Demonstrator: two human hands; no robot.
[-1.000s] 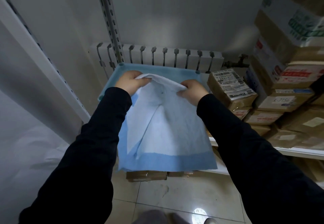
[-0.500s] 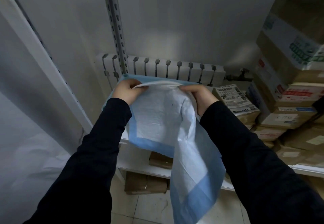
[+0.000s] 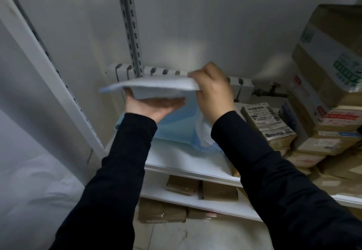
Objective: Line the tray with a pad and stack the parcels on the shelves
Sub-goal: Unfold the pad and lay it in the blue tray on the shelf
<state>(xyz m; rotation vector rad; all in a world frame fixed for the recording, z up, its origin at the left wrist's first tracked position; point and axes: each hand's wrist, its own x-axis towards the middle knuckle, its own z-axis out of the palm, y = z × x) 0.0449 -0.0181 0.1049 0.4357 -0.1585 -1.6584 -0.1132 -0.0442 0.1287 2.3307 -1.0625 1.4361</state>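
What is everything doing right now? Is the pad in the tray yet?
pad: lifted above the tray, not laid yet, one end drooping
tray: on the shelf, unlined
left hand: palm up, flat under the pad
right hand: pinching the pad's edge
parcels: stacked on the shelf at right

dim, soft blur, bowed edges
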